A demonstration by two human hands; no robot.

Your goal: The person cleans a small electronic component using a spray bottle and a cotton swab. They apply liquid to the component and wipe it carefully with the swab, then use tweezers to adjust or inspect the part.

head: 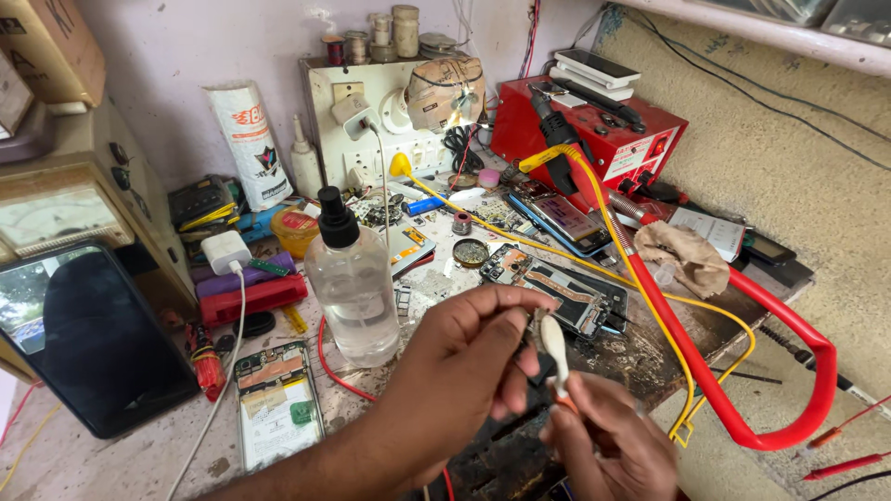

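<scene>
Fingers [506, 320] of the left hand [459, 366] are pinched around a small circuit board piece [535, 327], held up over the front edge of the worktop [111, 464]. Most of that piece is hidden behind the hand, so I can't make out much of it. Right hand [608, 445] is closed around the orange handle of a white-headed brush [555, 348], and the brush head sits right against the piece.

Just left of the hands stands a clear plastic bottle [354, 297] with a black pump cap, upright. Further left, an opened phone [276, 401] lies flat with its insides showing, and beside that a dark tablet [88, 339] leans against a box. Behind the hands there's another opened phone body [580, 299] flat on the worktop. A thick red hose [742, 371] loops round on the right, with a yellow cable [640, 278] running alongside it back to a red station box [603, 130] near the wall. White charger plug [225, 250] sits near the left clutter.
</scene>
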